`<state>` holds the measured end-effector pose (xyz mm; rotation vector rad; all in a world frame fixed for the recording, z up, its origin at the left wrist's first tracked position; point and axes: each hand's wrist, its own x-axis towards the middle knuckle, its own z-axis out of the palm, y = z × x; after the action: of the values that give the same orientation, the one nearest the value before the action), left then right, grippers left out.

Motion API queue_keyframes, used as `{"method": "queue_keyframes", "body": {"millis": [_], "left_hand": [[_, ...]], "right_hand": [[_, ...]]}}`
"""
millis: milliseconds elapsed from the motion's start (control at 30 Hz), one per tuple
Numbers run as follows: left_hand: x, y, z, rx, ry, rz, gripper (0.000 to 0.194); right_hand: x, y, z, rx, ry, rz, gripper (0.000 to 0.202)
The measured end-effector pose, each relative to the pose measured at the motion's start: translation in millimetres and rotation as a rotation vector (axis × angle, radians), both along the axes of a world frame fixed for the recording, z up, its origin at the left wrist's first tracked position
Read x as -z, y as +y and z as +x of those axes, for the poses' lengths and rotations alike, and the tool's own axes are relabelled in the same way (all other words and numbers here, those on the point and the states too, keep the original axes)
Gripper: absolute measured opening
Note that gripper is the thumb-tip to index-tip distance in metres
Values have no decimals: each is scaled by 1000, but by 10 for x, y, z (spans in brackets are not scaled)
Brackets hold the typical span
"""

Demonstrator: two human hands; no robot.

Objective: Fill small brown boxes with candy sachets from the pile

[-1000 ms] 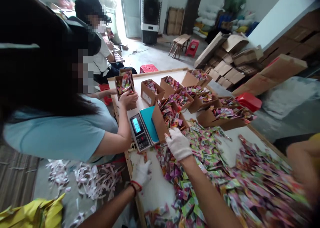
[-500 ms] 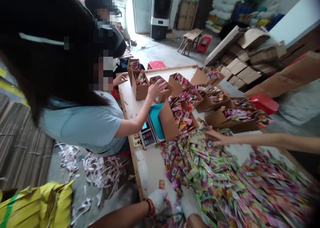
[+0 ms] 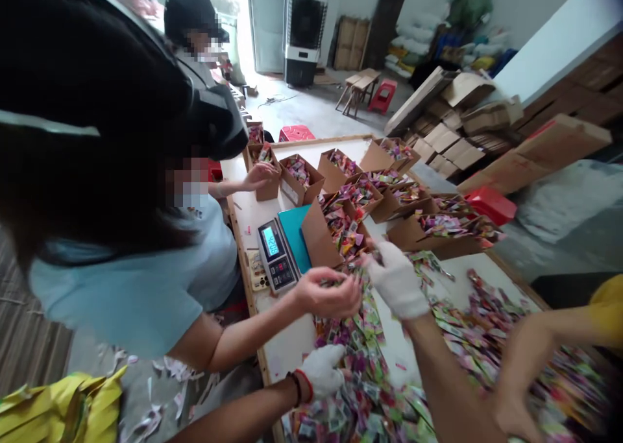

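Observation:
My left hand [image 3: 322, 371], in a white glove with bare fingertips, rests low over a spread of small colourful packets [image 3: 363, 355]; its thumb stands apart from the loosely bent fingers. Farther forward, my gloved right hand [image 3: 396, 279] reaches to the near corner of a packet-filled cardboard box [image 3: 321, 232]. Its fingers are bent together, and blur hides what they hold. Just left of them is a co-worker's cupped hand [image 3: 333, 292] with packets in it. The box sits on the blue-green plate of a digital scale [image 3: 278, 261] with a lit display.
Several filled cardboard boxes [image 3: 428, 232] line the table's far side. A co-worker in light blue sits at left; a yellow-sleeved arm [image 3: 530, 346] reaches over the packets at right. Yellow sacks [image 3: 63, 404] and paper strips lie on the floor at left.
My right hand has moved from the near packets up to the box. My left hand has shifted slightly up and right. The blue-sleeved co-worker's hand has come from the far boxes towards mine.

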<state>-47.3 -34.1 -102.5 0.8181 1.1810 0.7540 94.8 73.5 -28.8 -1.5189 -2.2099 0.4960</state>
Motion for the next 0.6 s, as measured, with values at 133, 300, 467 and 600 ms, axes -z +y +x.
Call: {"method": "queue_keyframes", "body": {"millis": [133,300,467,600], "left_hand": [[44,135,17,-73,-1106,-629,14],[323,-51,114,-209,-1402,-1042,20],[235,52,-29,-260,-1530,-1071,24],[219,114,-126,-285,-1522,-952,24]], "right_hand": [[51,558,-591,-118,-285,-163,54],[124,811,-682,-132,-335,-172,18],[-353,500,-234,80,235,-181,23],[-830,14,416,242,246,-197,30]]}}
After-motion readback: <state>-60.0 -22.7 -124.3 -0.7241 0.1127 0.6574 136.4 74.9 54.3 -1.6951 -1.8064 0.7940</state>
